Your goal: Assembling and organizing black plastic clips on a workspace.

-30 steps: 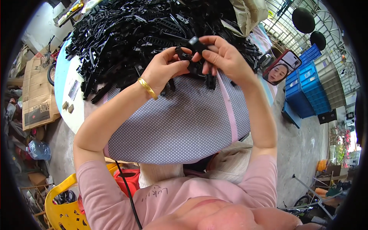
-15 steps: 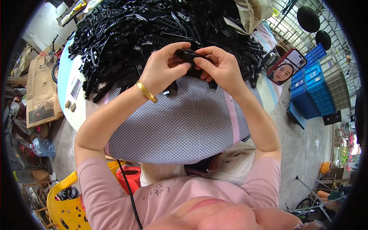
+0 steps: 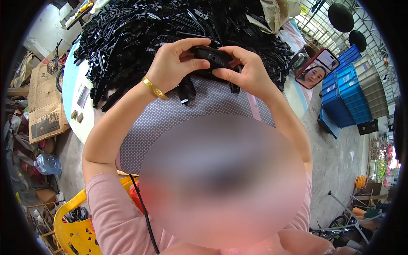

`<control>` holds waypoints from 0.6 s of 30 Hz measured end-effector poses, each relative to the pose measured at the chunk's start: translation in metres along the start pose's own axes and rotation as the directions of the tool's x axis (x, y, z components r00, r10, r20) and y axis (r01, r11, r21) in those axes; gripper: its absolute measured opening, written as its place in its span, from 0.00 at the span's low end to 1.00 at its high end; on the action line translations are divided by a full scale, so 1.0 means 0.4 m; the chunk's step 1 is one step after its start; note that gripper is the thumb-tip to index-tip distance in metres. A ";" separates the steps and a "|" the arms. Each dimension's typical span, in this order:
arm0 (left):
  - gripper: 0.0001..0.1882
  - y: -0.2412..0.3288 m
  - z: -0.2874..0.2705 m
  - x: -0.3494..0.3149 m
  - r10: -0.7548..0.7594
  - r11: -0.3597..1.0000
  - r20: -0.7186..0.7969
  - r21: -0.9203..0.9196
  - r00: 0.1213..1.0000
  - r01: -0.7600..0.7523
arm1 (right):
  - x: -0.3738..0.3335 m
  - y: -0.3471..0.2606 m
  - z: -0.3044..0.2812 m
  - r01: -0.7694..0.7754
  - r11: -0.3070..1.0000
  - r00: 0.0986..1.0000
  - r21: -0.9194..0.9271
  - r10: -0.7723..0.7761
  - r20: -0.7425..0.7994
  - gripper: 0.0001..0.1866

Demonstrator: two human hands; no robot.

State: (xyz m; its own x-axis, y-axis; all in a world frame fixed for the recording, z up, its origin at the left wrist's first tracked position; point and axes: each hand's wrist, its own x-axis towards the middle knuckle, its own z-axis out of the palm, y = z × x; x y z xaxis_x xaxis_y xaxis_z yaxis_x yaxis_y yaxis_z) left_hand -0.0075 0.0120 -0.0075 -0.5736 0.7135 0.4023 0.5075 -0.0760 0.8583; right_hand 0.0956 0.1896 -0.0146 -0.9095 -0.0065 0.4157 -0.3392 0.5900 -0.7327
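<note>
A black plastic part (image 3: 212,57), oblong with small slots in its face, is held up between my two hands over the near edge of a large heap of black plastic pieces (image 3: 123,46). My left hand (image 3: 176,63), with a gold bangle at the wrist, grips its left end between thumb and fingers. The other end is pinched by my right hand (image 3: 246,72). Its exact kind I cannot make out. Just below my hands, a few loose black pieces (image 3: 185,91) lie on a grey dotted cloth (image 3: 157,123) with pink bands. A large blur hides the cloth's lower part.
A phone (image 3: 318,69) in a red case stands at the table's right, beside a metal cup (image 3: 298,60). Blue crates (image 3: 340,95) stack farther right. On the left are a cardboard box (image 3: 46,97) and a yellow chair (image 3: 70,221). A beige sack (image 3: 272,15) lies behind.
Both hands have shifted slightly up and apart. The black part has turned so its slotted face shows more. A blurred patch now covers the lower middle.
</note>
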 end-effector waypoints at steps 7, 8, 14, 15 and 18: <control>0.17 0.001 0.006 0.000 0.064 0.990 0.004 0.125 0.998 -0.064 | -0.014 -0.015 -0.002 0.124 0.981 0.983 -0.148 -0.142 -0.117 0.20; 0.17 0.000 0.010 0.001 0.069 0.994 -0.005 0.084 0.998 -0.068 | -0.013 -0.013 -0.002 0.118 0.982 0.984 -0.146 -0.136 -0.118 0.20; 0.16 0.008 0.010 -0.007 0.025 0.999 0.009 -0.031 1.000 -0.025 | -0.002 -0.010 -0.023 0.029 1.000 0.999 -0.008 -0.030 -0.045 0.15; 0.16 0.013 0.010 -0.009 -0.062 0.991 0.047 -0.115 0.997 0.068 | 0.002 -0.006 -0.039 -0.077 0.976 0.997 0.204 0.077 0.010 0.15; 0.19 0.033 0.042 -0.043 -0.159 0.986 0.348 0.008 0.924 0.166 | -0.001 0.019 -0.097 -0.275 0.903 0.961 0.330 0.250 0.118 0.15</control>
State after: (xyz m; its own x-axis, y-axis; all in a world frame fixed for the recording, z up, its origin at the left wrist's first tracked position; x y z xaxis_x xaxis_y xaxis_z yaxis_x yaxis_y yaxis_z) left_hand 0.0200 0.0105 -0.0087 -0.3867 0.9137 0.1247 0.4099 0.0492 0.9108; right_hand 0.1027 0.2254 0.0007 -0.9872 0.0456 0.1527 -0.1352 0.2683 -0.9538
